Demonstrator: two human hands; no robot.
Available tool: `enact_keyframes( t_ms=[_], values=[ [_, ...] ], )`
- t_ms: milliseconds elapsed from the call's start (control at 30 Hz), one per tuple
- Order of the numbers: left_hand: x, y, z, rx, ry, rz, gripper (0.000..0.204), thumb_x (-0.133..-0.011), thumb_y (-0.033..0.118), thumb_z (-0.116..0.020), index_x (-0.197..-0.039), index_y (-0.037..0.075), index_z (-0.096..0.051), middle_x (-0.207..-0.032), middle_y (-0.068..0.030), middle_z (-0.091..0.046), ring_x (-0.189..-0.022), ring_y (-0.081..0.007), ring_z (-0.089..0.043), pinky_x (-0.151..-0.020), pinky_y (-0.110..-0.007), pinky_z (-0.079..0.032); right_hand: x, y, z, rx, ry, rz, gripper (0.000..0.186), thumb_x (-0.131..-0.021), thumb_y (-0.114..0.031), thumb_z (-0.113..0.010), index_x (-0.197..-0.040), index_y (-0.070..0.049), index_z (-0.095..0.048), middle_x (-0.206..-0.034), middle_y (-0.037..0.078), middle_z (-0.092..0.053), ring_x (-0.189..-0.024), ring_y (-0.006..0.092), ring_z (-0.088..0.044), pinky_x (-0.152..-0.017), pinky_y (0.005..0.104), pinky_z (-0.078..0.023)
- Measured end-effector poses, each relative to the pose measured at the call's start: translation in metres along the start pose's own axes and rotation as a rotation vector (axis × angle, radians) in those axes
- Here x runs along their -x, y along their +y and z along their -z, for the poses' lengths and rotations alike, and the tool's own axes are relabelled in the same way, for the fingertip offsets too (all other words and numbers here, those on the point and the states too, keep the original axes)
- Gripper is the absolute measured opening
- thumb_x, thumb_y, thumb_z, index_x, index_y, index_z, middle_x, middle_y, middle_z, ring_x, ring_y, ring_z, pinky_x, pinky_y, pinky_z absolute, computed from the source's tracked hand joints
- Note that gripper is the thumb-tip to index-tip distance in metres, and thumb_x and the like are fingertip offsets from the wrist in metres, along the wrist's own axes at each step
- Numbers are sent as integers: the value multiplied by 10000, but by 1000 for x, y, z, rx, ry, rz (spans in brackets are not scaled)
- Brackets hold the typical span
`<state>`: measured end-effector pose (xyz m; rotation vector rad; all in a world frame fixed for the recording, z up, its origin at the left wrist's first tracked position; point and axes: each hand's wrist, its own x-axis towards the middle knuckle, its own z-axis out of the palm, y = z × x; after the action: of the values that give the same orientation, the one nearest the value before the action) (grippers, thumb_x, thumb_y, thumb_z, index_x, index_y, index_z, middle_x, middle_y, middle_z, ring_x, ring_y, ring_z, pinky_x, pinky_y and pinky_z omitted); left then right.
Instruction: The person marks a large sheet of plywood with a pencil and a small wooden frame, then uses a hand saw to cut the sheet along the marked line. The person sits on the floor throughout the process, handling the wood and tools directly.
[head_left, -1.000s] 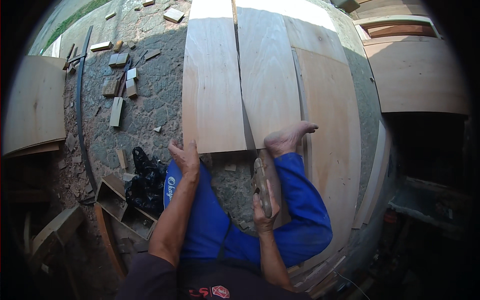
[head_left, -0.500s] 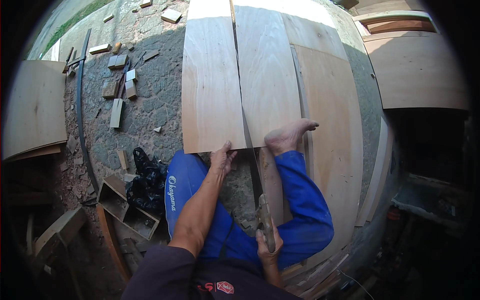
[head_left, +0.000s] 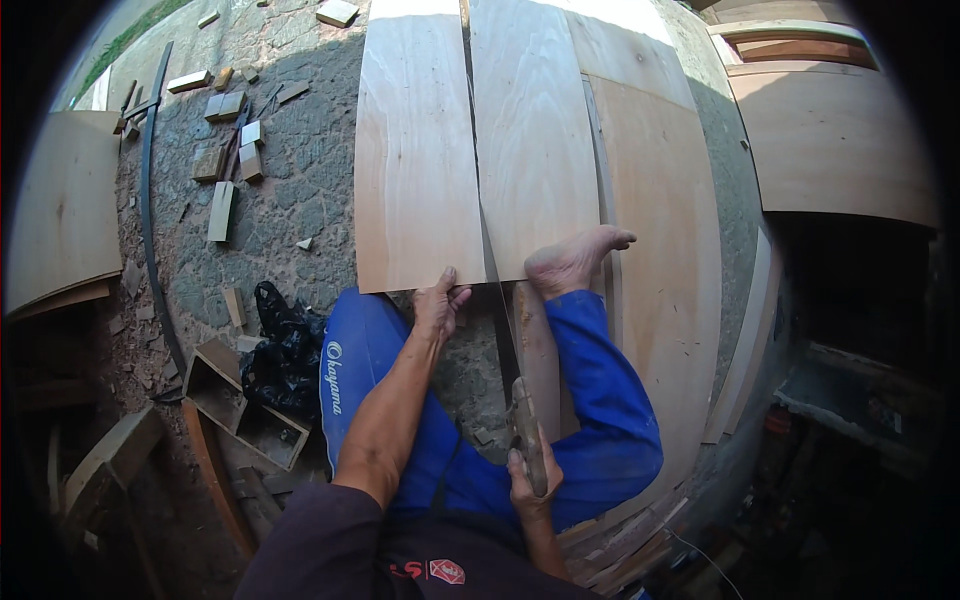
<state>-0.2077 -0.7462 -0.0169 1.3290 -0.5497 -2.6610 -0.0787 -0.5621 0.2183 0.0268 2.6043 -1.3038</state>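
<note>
My right hand [head_left: 533,483] is wrapped round the wooden handle of a handsaw [head_left: 524,430]. The saw's blade runs forward into the slit between two strips of a plywood sheet [head_left: 417,170]. This slit stretches from the sheet's near edge to the top of the view. My left hand [head_left: 440,303] pinches the near edge of the left strip, thumb on top and fingers curled below. On the right strip [head_left: 535,140], my bare foot [head_left: 578,262] rests near its corner. Part of the blade is hidden inside the cut.
Larger plywood [head_left: 655,230] lies under and right of the sheet. Wood offcuts [head_left: 222,210] and a long dark metal bar clamp [head_left: 150,190] lie on the rough ground at left. A black plastic bag [head_left: 285,355] sits by an open wooden box [head_left: 262,420]. More plywood [head_left: 835,140] stands at right.
The whole view has shifted slightly, moving the scene a little up and left. Both hands keep their grips, and the saw sits at nearly the same place in the cut.
</note>
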Motion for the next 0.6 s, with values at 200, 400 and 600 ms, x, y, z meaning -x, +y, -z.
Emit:
enact_keyframes(
  t_ms=[200, 400, 600],
  values=[
    [-1, 3, -3, -20, 18, -18, 196, -929, 194, -748, -1056, 82, -649, -900, -58, -703, -760, -196, -703, -675, -331, -617, -5, 25, -8, -50, 6, 26, 495, -916, -128, -674, -1352, 76, -557, -1179, 266, -688, -1042, 315, -716, -878, 364, -553],
    [0, 18, -20, 3, -13, -55, 223, -923, 201, -753, -1084, 93, -641, -937, -44, -698, -790, -190, -696, -689, -354, -611, 27, 42, 7, 14, 45, 39, 516, -913, -161, -645, -1364, 73, -555, -691, 41, -613, -596, 102, -559, -569, 263, -464],
    [-13, 110, -7, -90, 239, -264, 272, -930, 167, -710, -1146, 36, -607, -996, -77, -679, -803, -193, -677, -628, -332, -556, 28, 15, 28, -145, 135, 238, 519, -911, -192, -667, -1325, 103, -563, -802, 151, -725, -717, 233, -724, -710, 305, -563]
  ],
)
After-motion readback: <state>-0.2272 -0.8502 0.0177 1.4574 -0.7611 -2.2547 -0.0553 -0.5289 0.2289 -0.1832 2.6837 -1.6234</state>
